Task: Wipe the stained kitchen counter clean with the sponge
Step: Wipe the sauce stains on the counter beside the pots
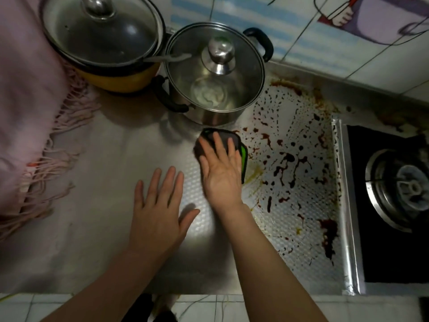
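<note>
Green-edged sponge (209,135) under the right grip (220,173), fingers flat (left grip (160,205) spread on counter (104,159)).

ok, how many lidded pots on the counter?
2. A black-and-yellow pot sits at the back left; a steel pot with black handles stands just right of it, behind the sponge. None seems hidden.

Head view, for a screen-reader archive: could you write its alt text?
The right hand presses a dark, green-edged sponge flat on the steel counter, beside dark red stains. The left hand is spread open alongside; a lidded steel pot stands behind.
</note>
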